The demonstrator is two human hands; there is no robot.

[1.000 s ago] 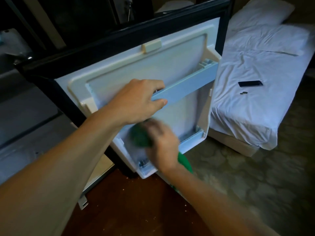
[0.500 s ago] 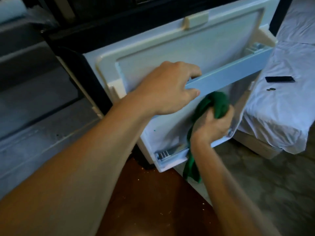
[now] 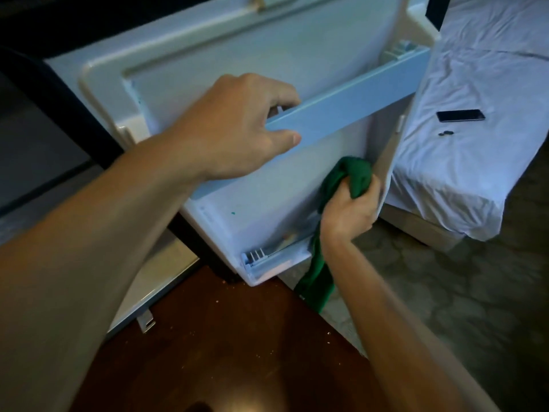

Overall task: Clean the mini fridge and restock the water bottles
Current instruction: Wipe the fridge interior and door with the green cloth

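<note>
The mini fridge door (image 3: 237,49) stands swung open, its white inner liner facing me. A pale blue shelf rail (image 3: 350,105) runs across the liner. My left hand (image 3: 237,126) grips the left end of that rail, fingers over the top and thumb underneath. My right hand (image 3: 350,209) grips a bunched green cloth (image 3: 353,173) and presses it against the liner's lower right side, below the rail. The cloth's tail hangs down past the lower door shelf (image 3: 276,254). No water bottles are in view.
A bed with white sheets (image 3: 463,162) stands close on the right, with a dark phone (image 3: 460,115) and small dark items lying on it. Below me is dark wooden flooring (image 3: 222,352) with crumbs, then patterned carpet (image 3: 445,292). The fridge cabinet is at the left.
My right hand has swept the green cloth from the lower middle of the liner up and to its right side. My left hand has kept its hold on the rail while my view moved closer.
</note>
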